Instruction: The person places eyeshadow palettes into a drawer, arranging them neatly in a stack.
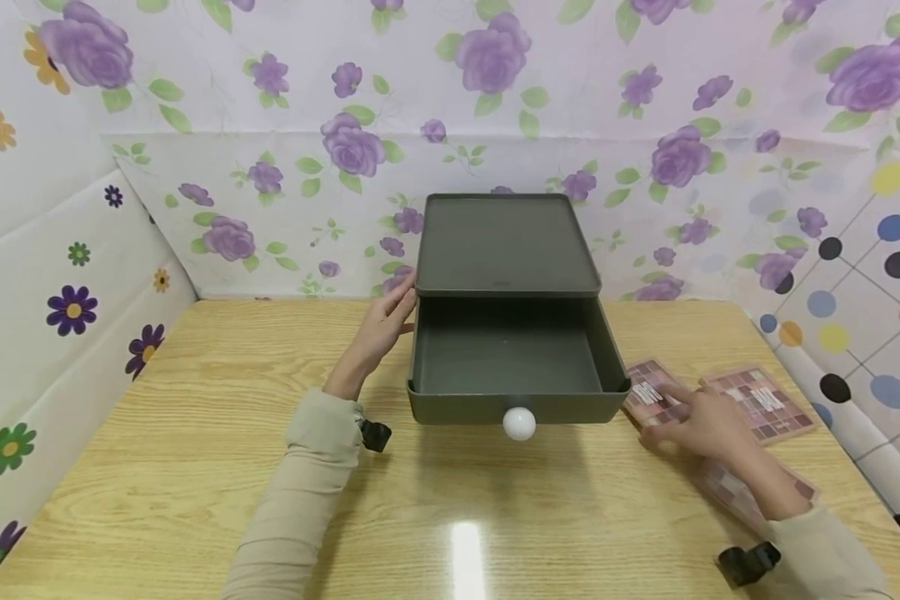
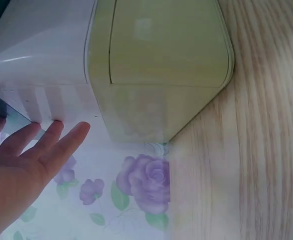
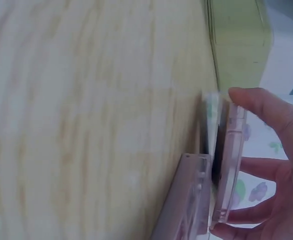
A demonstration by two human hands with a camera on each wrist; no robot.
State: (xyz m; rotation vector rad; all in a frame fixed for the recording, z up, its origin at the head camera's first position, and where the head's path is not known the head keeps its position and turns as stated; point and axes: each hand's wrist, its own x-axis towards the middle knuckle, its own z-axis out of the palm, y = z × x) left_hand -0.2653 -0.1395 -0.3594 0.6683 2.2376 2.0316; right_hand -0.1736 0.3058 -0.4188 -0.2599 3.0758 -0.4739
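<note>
A small chest of drawers (image 1: 504, 246) stands in the middle, its dark grey top drawer (image 1: 521, 407) pulled out with a white round knob (image 1: 519, 423). Inside, that drawer holds nothing I can see. My left hand (image 1: 378, 329) rests on the chest's left side, fingers extended; the left wrist view shows the fingertips against the white tier (image 2: 41, 55) above a yellow-green one (image 2: 166, 45). To the right, my right hand (image 1: 701, 425) grips a pink makeup palette (image 3: 230, 160) by its edges, thumb on one side and fingers on the other.
Two more pink palettes lie on the wooden table (image 1: 217, 467): one (image 1: 768, 404) right of my right hand, another (image 1: 735, 487) partly under my right forearm. Flower-patterned cloth (image 1: 262, 217) lines the back, and dotted cloth (image 1: 870, 333) rises along the right edge.
</note>
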